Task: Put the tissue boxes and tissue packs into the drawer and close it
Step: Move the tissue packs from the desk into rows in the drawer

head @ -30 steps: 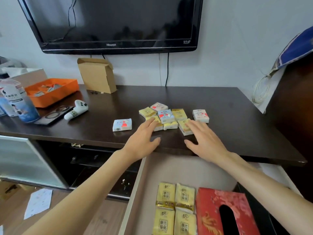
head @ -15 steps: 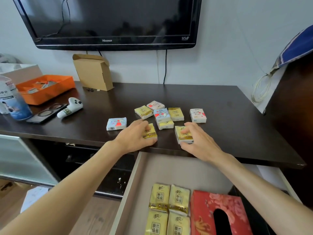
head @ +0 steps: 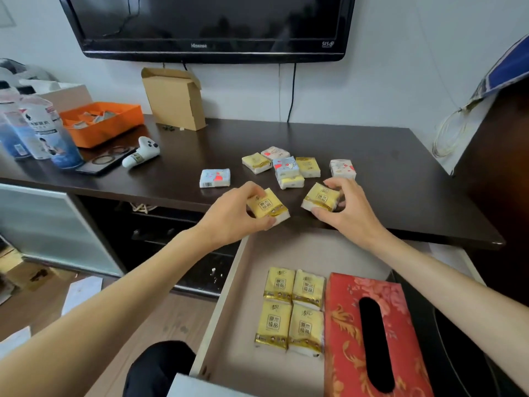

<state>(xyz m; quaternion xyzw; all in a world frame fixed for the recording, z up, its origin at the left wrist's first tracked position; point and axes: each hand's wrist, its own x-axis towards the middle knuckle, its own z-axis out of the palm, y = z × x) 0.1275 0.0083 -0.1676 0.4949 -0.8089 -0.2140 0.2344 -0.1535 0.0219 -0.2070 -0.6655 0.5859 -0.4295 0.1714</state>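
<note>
My left hand (head: 234,217) grips a yellow tissue pack (head: 267,207) at the front edge of the dark tabletop (head: 400,179). To its right, my right hand (head: 347,213) grips a second yellow tissue pack (head: 321,198), also near the edge. Several small packs stay on the table behind: a blue one (head: 215,177) alone at the left, a cluster (head: 286,167) in the middle, a white one (head: 343,168) at the right. Below, the open drawer (head: 229,305) holds several yellow packs (head: 292,308) and a red tissue box (head: 372,336).
An orange tray (head: 100,124), bottles (head: 43,133), a phone (head: 106,161), a white controller (head: 141,151) and a cardboard box (head: 174,98) sit on the left and back of the table. A TV (head: 206,24) hangs above. A glass cabinet door (head: 51,227) is at the lower left.
Both hands closed on a yellow pack each and pulled them back from the cluster to the table's front edge, lifting and tilting them. The view shifted closer and to the left.
</note>
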